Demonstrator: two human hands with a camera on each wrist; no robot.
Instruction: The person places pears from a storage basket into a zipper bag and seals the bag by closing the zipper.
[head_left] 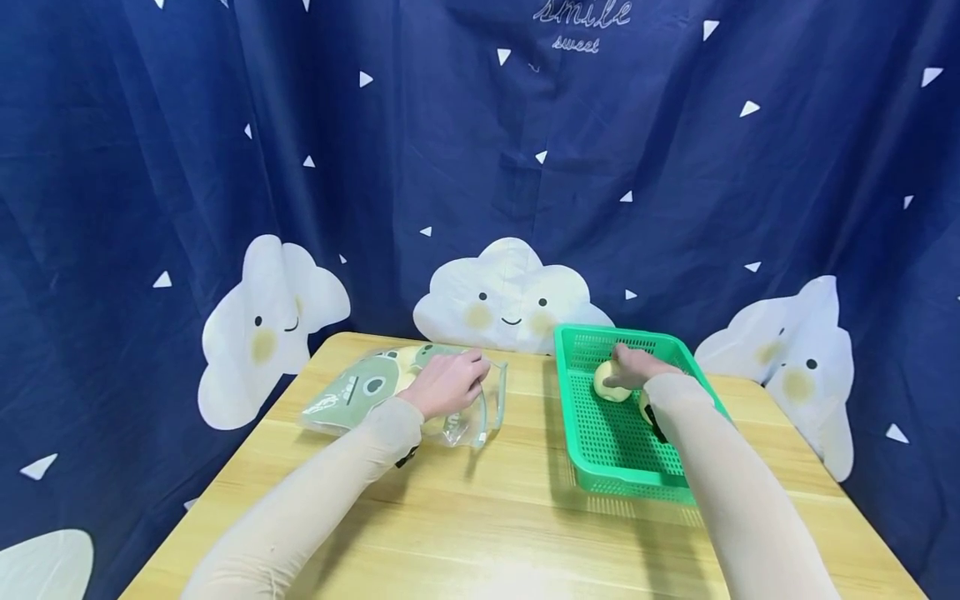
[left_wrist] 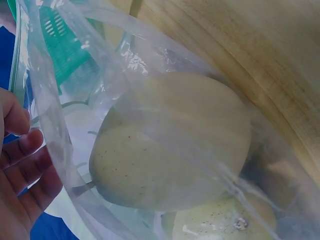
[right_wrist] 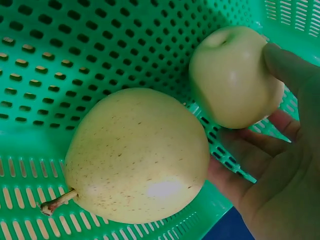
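Note:
My left hand (head_left: 448, 385) holds the opening edge of a clear plastic bag (head_left: 341, 404) with a green printed face and green handles. Through the film in the left wrist view show a large pale pear (left_wrist: 175, 145) and another yellow fruit (left_wrist: 220, 220). My right hand (head_left: 637, 367) reaches into a green basket (head_left: 567, 417) and grips a smooth pale yellow apple (right_wrist: 235, 77), thumb on one side and fingers curled beneath. Close beside it in the basket lies a speckled pear (right_wrist: 140, 155) with a brown stem, partly hidden by the wrist in the head view.
Both bag and basket stand on a light wooden table (head_left: 480, 517), the bag left and the basket right. Behind the table hangs a dark blue curtain (head_left: 450, 125) with white clouds and triangles. The basket has raised, slotted walls.

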